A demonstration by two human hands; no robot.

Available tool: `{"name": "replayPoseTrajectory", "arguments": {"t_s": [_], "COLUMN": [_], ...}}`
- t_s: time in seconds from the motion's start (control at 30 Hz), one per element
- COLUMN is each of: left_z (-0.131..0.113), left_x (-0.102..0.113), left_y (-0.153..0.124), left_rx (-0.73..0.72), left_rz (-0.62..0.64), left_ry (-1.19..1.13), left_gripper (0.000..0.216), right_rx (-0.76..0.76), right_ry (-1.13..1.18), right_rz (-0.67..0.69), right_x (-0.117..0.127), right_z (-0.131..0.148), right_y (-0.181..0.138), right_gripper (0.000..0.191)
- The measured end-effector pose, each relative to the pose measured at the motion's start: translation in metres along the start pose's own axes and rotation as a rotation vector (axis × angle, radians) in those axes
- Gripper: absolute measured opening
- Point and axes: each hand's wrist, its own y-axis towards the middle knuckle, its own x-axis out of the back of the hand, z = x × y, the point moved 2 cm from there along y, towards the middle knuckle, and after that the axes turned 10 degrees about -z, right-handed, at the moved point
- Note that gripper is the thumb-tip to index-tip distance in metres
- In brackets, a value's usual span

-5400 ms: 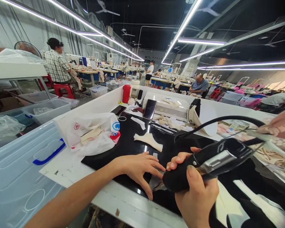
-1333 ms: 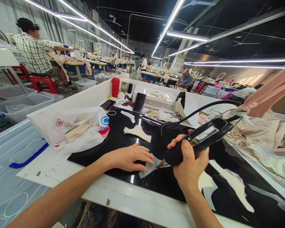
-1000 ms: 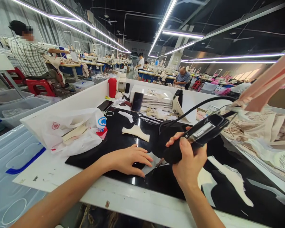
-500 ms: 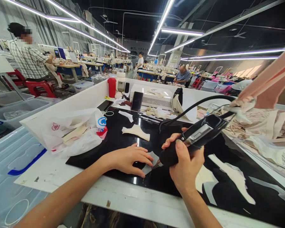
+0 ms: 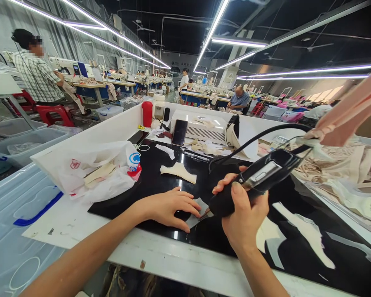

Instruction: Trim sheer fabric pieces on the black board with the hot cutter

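A small translucent grey piece of sheet material (image 5: 194, 222) lies on the glossy black board (image 5: 148, 206). My left hand (image 5: 173, 209) presses on it from the left, palm down and fingers spread, with the fingertips on its edge. Wrapped around a black corded hand tool (image 5: 259, 175) is my right hand (image 5: 244, 210). The tool's thin, flat tip points down to the left and touches the grey piece close to my left fingertips. Its cable rises to a pink cloth strip (image 5: 349, 111) tied around it. The exact kind of tool cannot be made out.
Cream cut pieces (image 5: 179, 171) lie beyond my left hand and on the right. A white plastic bag (image 5: 95, 169) stands left. At the back are a red cup (image 5: 147, 114), a phone (image 5: 179, 132) and a white vented machine (image 5: 200, 126). Pale fabric (image 5: 343, 161) heaps at right.
The whole view has shifted slightly. Both hands keep their places, with the tool tip still at the grey piece.
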Motion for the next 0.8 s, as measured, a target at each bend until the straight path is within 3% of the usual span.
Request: {"name": "replayPoseTrajectory", "arguments": {"t_s": [0.8], "left_z": [0.001], "left_x": [-0.002], "left_y": [0.0], "left_rx": [-0.03], "left_rz": [-0.002], "left_ry": [0.047], "left_gripper": [0.041], "right_rx": [-0.049], "right_ry": [0.005], "right_rz": [0.011], "right_x": [-0.003], "right_z": [0.0], "right_y": [-0.012], "right_gripper": [0.038]}}
